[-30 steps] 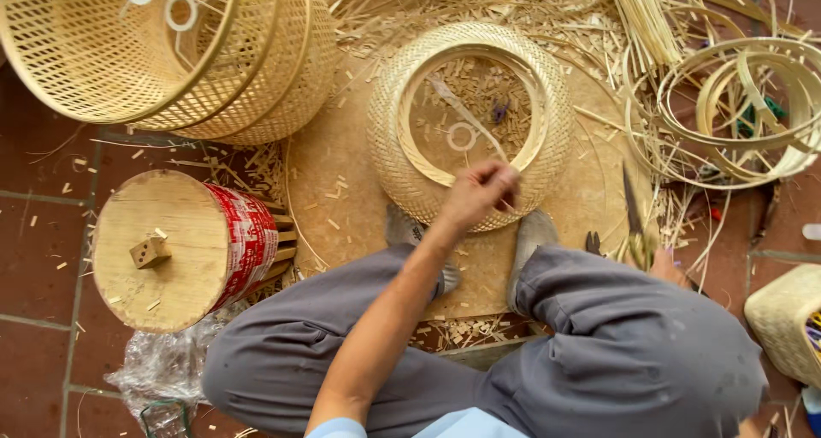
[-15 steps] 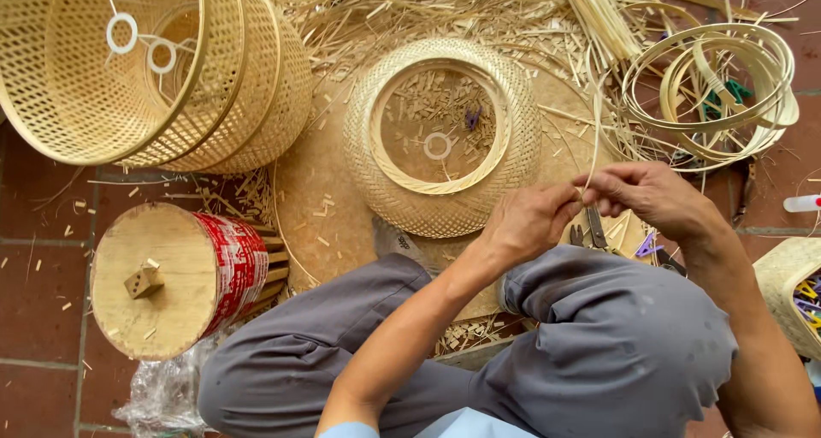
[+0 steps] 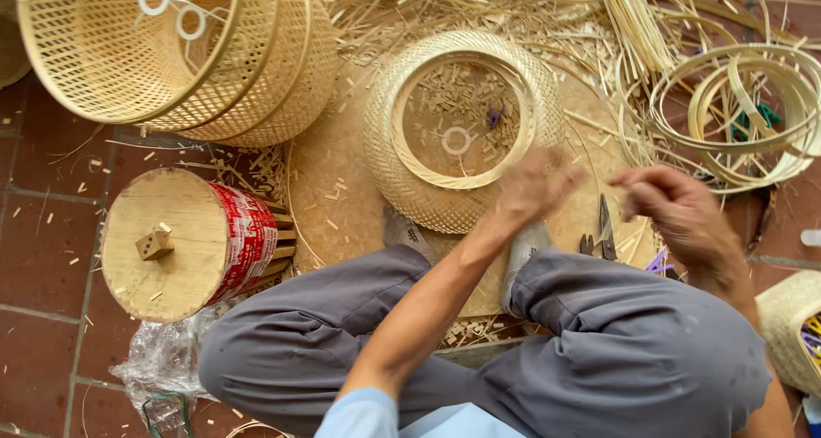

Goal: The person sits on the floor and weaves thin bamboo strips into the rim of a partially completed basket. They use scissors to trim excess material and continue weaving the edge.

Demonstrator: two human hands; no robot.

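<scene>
Left hand (image 3: 534,186) and right hand (image 3: 671,207) blurred, grip unclear; beyond them, basket (image 3: 462,130): light, springy, best held by rim.

- Even, soft daylight; bright overall, no single source apparent.
- Shadows faint and short, the darkest beneath the stacked woven shades (image 3: 184,57) and under the knees.
- No glare; the plastic wrap (image 3: 162,365) shows only mild sheen.
- Left hand (image 3: 534,186) smeared by motion blur; right hand (image 3: 676,211) slightly soft.
- Woven dome (image 3: 462,126) and floor tiles (image 3: 43,258) sharp.
- Mild wide-angle bowing at the frame edges.
</scene>
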